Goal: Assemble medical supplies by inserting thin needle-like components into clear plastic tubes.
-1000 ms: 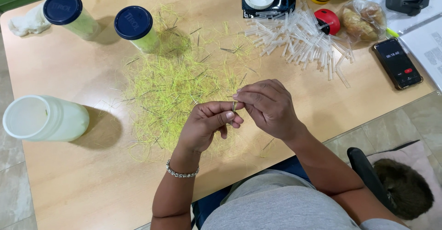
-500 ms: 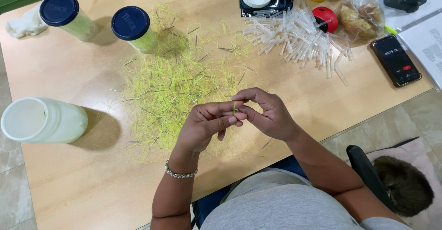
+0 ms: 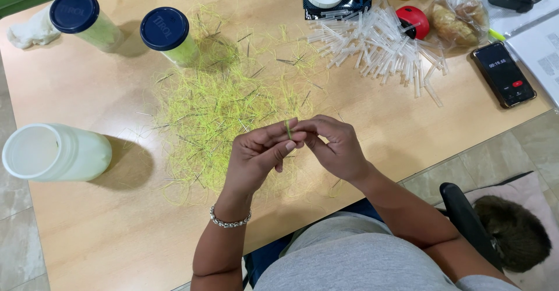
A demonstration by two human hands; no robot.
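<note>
Pinching a small bundle of yellow-green fibres [image 3: 287, 129] between both hands, just above the table edge nearest the person. Left hand [image 3: 256, 154] is closing thumb and forefinger on the lower end; right hand [image 3: 333, 145] is closing its fingertips on the same bundle from the other side, so the two hands are touching at the tips. Bundle is standing roughly upright, only a short tuft showing above the fingers.

Loose fibre pile [image 3: 224, 107] is lying on the wooden table [image 3: 105, 221] right behind the hands, with dark thin needle-like bits mixed in. Heap of clear plastic tubes [image 3: 378, 46] is sitting well apart, far right.

Judgement on doing this well: keep the pinch light but tight enough that strands are not fanning out, keep ends level, roll rather than crush. Working close over the pile is sensible, since dropped strands are landing back in it. Risk: strays clinging to fingers, or one of those dark slivers riding along in the bundle.
</note>
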